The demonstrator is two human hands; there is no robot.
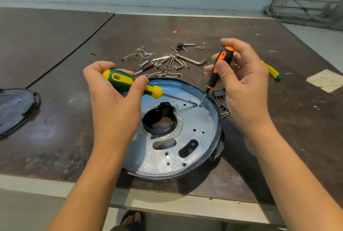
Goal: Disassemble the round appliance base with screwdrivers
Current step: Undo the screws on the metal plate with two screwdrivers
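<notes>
Head view: both hands work over a round appliance base (pixel 185 149).
Left hand (pixel 115 100): wrapped around a green-and-yellow screwdriver (pixel 130 83), shaft lying nearly flat and pointing toward the right hand.
Right hand (pixel 243 82): fingers clasp an orange-and-black screwdriver (pixel 219 69), held steeply, tip on the metal plate.
Base: beneath and between both hands, on the tabletop (pixel 55 63).
Beyond the hands: loose screws and hex keys (pixel 167 59).
Right of the right hand: a yellow tool (pixel 271 70).
Left of the left hand: a dark cover (pixel 16 108).
</notes>
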